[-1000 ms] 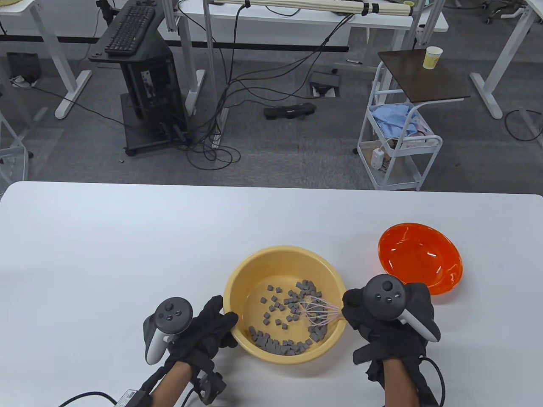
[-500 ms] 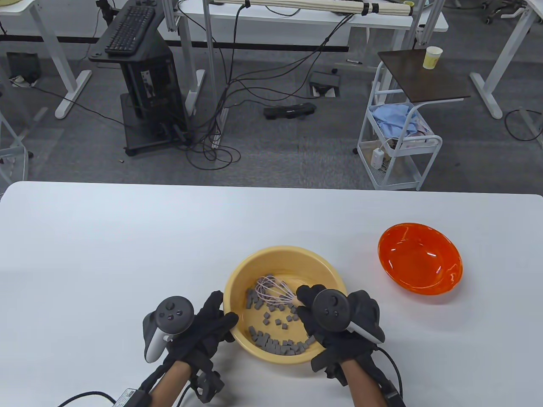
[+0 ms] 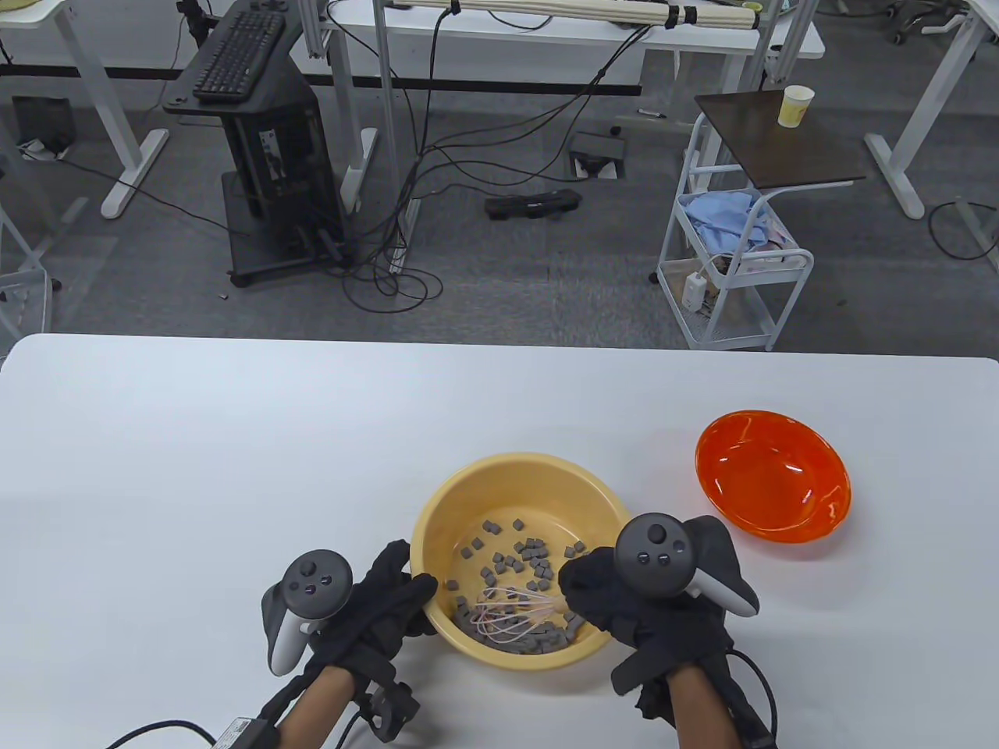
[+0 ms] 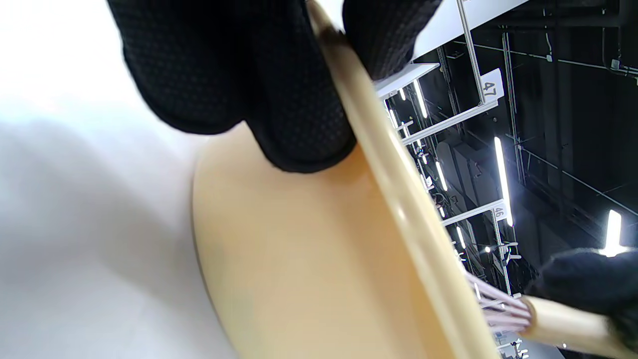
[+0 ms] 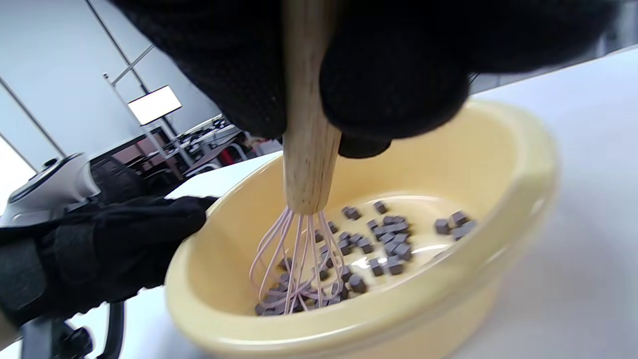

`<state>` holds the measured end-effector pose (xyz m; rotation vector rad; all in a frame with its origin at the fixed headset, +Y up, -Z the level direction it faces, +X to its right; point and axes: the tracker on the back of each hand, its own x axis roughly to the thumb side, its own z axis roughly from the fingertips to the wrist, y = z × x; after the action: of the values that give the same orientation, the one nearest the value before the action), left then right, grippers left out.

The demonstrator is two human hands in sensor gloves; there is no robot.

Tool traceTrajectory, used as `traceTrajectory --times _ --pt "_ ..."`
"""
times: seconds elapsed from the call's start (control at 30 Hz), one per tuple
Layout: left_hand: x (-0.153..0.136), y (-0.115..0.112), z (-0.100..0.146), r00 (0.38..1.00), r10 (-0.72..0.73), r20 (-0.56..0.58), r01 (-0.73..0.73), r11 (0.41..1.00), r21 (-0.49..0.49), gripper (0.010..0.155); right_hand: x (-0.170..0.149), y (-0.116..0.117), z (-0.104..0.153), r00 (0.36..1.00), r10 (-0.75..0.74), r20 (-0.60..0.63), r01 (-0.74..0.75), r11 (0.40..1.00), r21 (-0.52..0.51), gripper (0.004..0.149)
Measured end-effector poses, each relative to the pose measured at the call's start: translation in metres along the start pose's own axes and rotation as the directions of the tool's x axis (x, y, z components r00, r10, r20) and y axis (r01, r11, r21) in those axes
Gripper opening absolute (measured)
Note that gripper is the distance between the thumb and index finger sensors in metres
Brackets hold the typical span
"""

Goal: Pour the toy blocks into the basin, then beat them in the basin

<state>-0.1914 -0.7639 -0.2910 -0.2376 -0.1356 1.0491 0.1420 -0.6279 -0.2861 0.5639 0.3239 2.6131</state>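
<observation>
1. The round yellow plastic basin (image 3: 521, 476) is gripped at its 9 o'clock rim by the left hand (image 3: 375, 605).
2. The wooden-handled pink wire whisk (image 3: 511, 612) is clasped by the right hand (image 3: 636, 608), at 4 o'clock.
3. The small grey toy blocks (image 3: 523, 555) are scattered inside the basin, piled at 6 o'clock under the whisk wires.

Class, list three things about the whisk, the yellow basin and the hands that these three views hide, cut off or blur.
1. Whisk handle: in the table view the right hand covers it; in the right wrist view its top runs off the upper edge.
2. Basin inside and toy blocks: unseen in the left wrist view, which shows only the outer wall.
3. Left hand fingertips: hidden over the rim in the table view; blurred in the left wrist view.
</observation>
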Motion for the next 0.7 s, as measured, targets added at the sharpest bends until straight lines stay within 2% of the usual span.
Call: traceTrajectory --times 0.2,0.37,0.5,0.7 --pt "0.0 0.001 0.0 1.0 0.011 0.0 -0.011 1.0 -0.003 0.072 -0.007 -0.015 0.014 0.973 0.161 -0.168 -0.178 0.979 -0.095 0.035" --pt "0.0 0.001 0.001 1.0 0.016 0.002 -0.016 1.0 -0.008 0.072 -0.011 -0.005 0.003 0.932 0.258 -0.256 -0.289 0.953 -0.094 0.038" --pt "0.0 0.001 0.0 1.0 0.011 0.006 -0.011 1.0 -0.011 0.072 -0.014 0.014 -0.012 0.941 0.25 -0.226 -0.281 0.952 -0.117 0.042" --pt "0.0 0.001 0.001 1.0 0.007 0.013 -0.007 1.0 -0.016 0.072 -0.006 0.042 -0.03 0.956 0.273 -0.11 -0.282 0.956 -0.082 0.048"
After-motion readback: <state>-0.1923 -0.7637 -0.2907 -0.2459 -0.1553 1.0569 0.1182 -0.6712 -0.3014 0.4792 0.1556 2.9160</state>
